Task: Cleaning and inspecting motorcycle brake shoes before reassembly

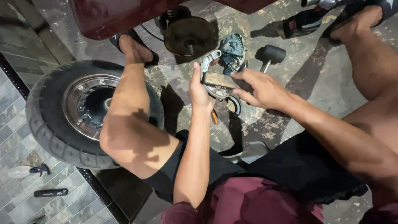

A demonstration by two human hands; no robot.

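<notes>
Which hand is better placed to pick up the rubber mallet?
Probably the right hand: it is nearer the rubber mallet, only fingertips on the brake shoe. The left hand grips that shoe.

Worn, stained concrete floor (290, 103) fills the middle and right of the frame; grey tiles (16, 137) take over at lower left. A scooter wheel (62, 112) lies flat at left, straddling both. Top centre, a dark round disc (188, 35) sits on the concrete, a bluish rag (233, 49) just right of it, then a black rubber mallet (270, 55). Down in the lower left corner, a spray bottle (29, 171) and a black tube (50, 192) rest on the tiles.
</notes>
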